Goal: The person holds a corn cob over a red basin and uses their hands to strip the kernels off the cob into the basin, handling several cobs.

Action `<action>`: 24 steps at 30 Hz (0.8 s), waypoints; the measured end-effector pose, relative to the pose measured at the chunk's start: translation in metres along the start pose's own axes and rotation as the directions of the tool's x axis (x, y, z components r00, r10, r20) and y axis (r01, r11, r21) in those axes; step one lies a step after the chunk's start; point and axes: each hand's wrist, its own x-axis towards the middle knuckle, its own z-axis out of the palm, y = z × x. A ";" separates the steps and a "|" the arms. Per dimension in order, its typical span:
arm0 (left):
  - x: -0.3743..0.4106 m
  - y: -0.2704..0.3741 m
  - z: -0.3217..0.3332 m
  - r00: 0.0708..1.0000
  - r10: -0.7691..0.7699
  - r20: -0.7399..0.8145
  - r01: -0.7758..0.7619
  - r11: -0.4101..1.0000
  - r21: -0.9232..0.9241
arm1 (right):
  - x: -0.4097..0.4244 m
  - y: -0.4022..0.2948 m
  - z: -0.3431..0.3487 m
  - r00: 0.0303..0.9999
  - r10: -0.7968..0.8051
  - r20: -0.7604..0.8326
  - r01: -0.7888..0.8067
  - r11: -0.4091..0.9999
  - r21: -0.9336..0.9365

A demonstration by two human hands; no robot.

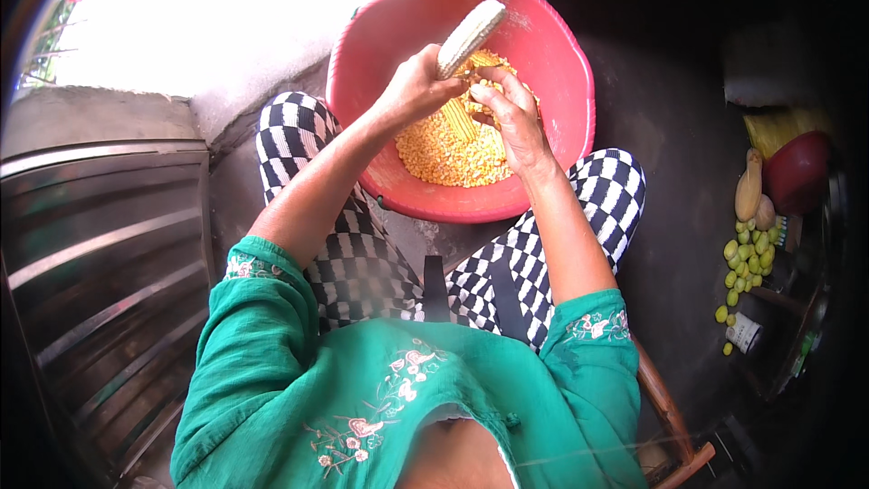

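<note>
A large pink-red plastic basin (pixel 557 34) stands between my knees, holding loose yellow maize kernels (pixel 448 163) and several cobs with kernels on, such as the maize cob (pixel 459 121) lying on the heap. My left hand (pixel 424 85) grips the lower end of a pale, mostly stripped corn cob (pixel 473 34), which points up and to the right over the basin. My right hand (pixel 512 109) is beside it with fingers bent and spread, close to the cob's lower end. Small bits show near those fingertips; whether they hold anything cannot be told.
On the floor at right lie many green-yellow fruits (pixel 750 255), a tan squash (pixel 749 190), a dark red bowl (pixel 798 173) and a white labelled container (pixel 743 333). A slatted metal door (pixel 108 251) is at left, beside a bright opening. A wooden chair part (pixel 662 401) shows at lower right.
</note>
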 end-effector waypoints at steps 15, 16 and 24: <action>-0.045 -0.054 -0.023 0.760 -0.480 0.438 0.611 0.296 -0.734 | 0.018 0.018 -0.010 0.944 -0.322 0.067 0.310 0.800 -0.513; -0.063 -0.043 -0.019 0.703 -0.551 0.450 0.661 0.273 -0.699 | 0.017 0.018 -0.011 0.944 -0.326 0.060 0.308 0.797 -0.520; -0.048 0.010 -0.105 0.834 -0.445 0.326 0.538 0.526 -0.658 | 0.010 -0.002 -0.012 0.946 -0.321 0.052 0.291 0.764 -0.576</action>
